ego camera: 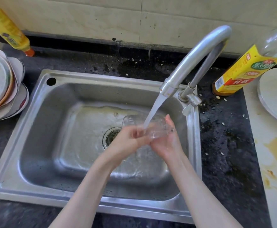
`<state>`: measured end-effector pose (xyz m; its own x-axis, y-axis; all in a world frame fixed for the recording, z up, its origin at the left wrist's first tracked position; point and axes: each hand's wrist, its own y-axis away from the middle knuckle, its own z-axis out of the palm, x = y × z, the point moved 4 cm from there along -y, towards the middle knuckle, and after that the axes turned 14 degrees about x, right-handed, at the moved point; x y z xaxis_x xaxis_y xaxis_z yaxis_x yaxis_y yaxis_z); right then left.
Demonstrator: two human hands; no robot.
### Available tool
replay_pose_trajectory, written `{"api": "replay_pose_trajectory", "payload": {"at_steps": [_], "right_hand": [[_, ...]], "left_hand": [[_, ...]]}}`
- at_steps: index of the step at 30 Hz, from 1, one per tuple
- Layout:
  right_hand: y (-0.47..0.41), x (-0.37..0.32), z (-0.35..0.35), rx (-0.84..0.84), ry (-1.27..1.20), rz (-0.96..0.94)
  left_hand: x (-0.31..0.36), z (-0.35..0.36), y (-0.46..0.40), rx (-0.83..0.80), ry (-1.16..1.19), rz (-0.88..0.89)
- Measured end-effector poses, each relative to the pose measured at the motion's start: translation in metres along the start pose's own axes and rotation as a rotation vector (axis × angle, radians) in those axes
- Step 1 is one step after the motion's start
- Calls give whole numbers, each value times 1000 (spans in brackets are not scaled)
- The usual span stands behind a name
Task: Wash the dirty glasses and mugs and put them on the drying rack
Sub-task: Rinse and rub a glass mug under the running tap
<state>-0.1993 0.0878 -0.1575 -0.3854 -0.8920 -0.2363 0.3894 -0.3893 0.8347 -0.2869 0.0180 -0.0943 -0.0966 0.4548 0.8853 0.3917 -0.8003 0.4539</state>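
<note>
**Glass rinsed under the running tap**

A dark speckled table (225, 145) carries everything, wet and strewn with crumbs along its far edge. Sunk into its middle is a steel sink (40, 129) with a round drain (110, 137) in its floor. A curved steel faucet (197, 55) rises from the sink's far right corner and pours a stream of water (154, 111) down into the basin.

At the table's left edge leans a stack of plates (1, 86); at its right edge lies a single pale plate (276, 94) on a stained pale surface (276, 162). A yellow-labelled bottle (239, 74) stands near the far right corner, and another yellow bottle (7, 27) near the far left corner.

Over the right half of the sink, a clear glass (151, 129) lies on its side directly under the stream. The right hand (167, 142) cups it from below, fingers curled around it. The left hand (127, 140) grasps the glass at its near end, fingers closed on it.
</note>
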Motion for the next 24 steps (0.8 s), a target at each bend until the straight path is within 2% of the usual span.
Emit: {"api": "replay_pose_trajectory", "payload": {"at_steps": [2,3,5,6,8,13,15,17,18,19,21,22,24], "right_hand": [[1,-1,0,-55,-45,24],[3,0,1,-89,-43,39],[5,3,0,-163,9,49],[7,4,0,-212,54,54],[4,4,-6,-229,149,14],[-2,8,-24,69,452,12],[0,18,-18,91,426,39],[-2,25,-15,85,247,59],[-4,26,-15,52,166,49],[-6,24,-16,16,119,15],[-2,21,-16,-83,40,-40],[1,21,-14,-153,24,-51],[4,22,-11,-237,60,-56]], "left_hand": [[2,0,5,-172,445,-188],[6,0,6,-206,687,-285],[9,2,5,-155,986,-430],[7,2,3,-102,993,-435],[3,-1,0,-33,811,-348],[-12,-22,-7,185,114,-54],[-9,-14,-6,127,-210,110],[-4,-6,-5,66,-418,198],[-1,-4,-6,37,-386,191],[2,-3,-6,5,-242,124],[8,2,-3,-74,229,-147],[8,4,-4,-81,426,-272],[3,7,-6,-32,596,-370]]}}
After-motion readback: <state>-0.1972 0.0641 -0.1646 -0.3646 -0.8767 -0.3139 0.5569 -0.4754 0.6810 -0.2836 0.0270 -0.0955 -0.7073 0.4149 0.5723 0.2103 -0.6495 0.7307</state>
